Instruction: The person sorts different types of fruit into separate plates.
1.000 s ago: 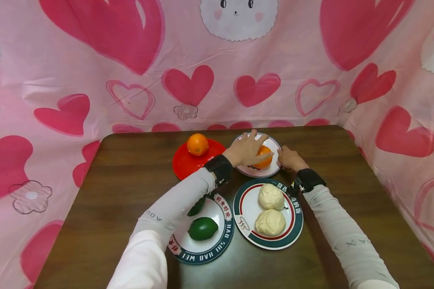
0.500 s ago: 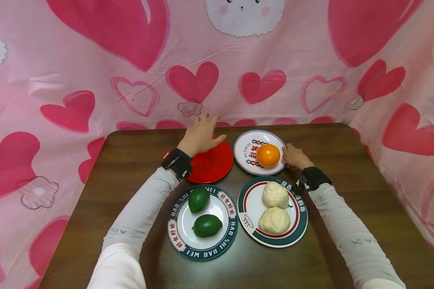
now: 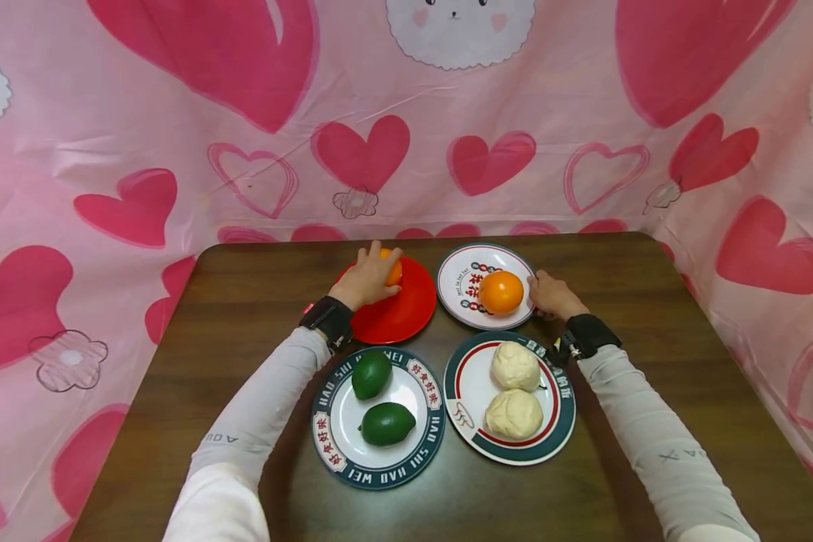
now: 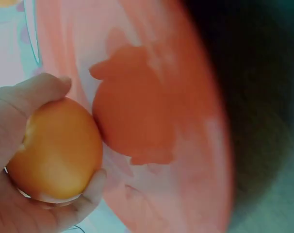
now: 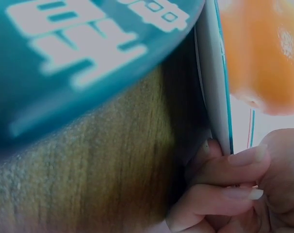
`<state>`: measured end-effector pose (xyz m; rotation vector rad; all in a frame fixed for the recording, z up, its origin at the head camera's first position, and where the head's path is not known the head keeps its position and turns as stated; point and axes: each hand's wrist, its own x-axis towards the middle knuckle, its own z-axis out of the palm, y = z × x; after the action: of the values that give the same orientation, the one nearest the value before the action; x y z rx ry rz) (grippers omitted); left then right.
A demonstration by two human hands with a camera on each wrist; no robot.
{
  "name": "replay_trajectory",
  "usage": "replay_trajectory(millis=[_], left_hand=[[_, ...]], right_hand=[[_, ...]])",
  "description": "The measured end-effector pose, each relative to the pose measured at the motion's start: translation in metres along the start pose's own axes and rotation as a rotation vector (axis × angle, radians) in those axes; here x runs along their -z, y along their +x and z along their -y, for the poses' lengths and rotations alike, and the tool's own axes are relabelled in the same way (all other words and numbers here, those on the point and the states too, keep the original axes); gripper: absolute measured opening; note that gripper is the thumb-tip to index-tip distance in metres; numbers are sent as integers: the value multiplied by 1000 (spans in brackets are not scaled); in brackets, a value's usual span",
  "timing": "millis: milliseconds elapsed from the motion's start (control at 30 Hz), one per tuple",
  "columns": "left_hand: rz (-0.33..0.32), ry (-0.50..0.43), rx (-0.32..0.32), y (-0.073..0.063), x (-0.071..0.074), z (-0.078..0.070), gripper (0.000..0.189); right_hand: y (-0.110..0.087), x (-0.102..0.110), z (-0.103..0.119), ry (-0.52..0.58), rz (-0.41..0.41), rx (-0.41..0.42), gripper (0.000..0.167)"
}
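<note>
My left hand [image 3: 366,281] curls round an orange [image 4: 64,150] at the back left part of the red plate [image 3: 409,307]. In the left wrist view the thumb and fingers are on opposite sides of the fruit, and its dark reflection shows on the plate beside it. My right hand [image 3: 554,294] pinches the right rim of the small white plate [image 3: 455,277], thumb and curled fingers at the edge in the right wrist view. On that white plate sits a second orange [image 3: 501,293], near the right fingers.
In front, a green-rimmed plate [image 3: 377,478] bears two green lemon-shaped fruits [image 3: 388,424]. Beside it another green-rimmed plate [image 3: 508,455] carries two pale, dough-like balls [image 3: 515,414]. The wooden table [image 3: 244,301] ends at a pink heart-patterned cloth [image 3: 257,188].
My left hand has moved left from the orange on the white plate to the one on the red plate, and now grips it. The right hand keeps to the white plate's rim.
</note>
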<state>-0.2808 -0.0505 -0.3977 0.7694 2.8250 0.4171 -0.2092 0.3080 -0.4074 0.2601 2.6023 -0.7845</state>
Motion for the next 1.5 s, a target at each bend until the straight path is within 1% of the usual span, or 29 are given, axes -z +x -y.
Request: replay_trajectory(millis=[100,200,333,467,567,633,700,800,900,1000,1200,1400,1500], left_hand=[[10,-20,-24,4,5,-5,73],[-18,-60,-70,8,15,-15,70],[-94,-71,-158,14,34,-34,69],[-153,-37,-233,21,50,-55,70],[-173,-33,-271,28,55,-71,72],[-168,-38,-287,34,55,-81,74],[-143,-52,-297,41,52,-89,75],[-95,-65,-311,50,43,-97,77],[-61,-76,-324,58,31,-102,75],[-32,-60,-320,65,20,-106,77],[45,-20,-284,70,4,-108,86],[100,-15,-295,73,-8,-107,79],[123,2,-289,74,-12,-107,81]], right_hand=[[0,0,-1,1,1,-2,48],[0,1,-2,-3,-3,-9,48],[0,0,-3,1,-12,-14,47],[3,-2,-5,7,-17,-2,46],[5,-2,-5,8,-21,4,46],[6,-2,-5,6,-24,6,46],[6,-3,-4,8,-23,8,47],[6,-3,-4,7,-23,12,47],[5,-3,-4,12,-21,11,48],[4,-3,-5,25,-22,11,47],[6,-4,-6,23,-26,5,46],[9,-5,-7,20,-29,-9,47],[8,-4,-7,26,-34,-15,47]])
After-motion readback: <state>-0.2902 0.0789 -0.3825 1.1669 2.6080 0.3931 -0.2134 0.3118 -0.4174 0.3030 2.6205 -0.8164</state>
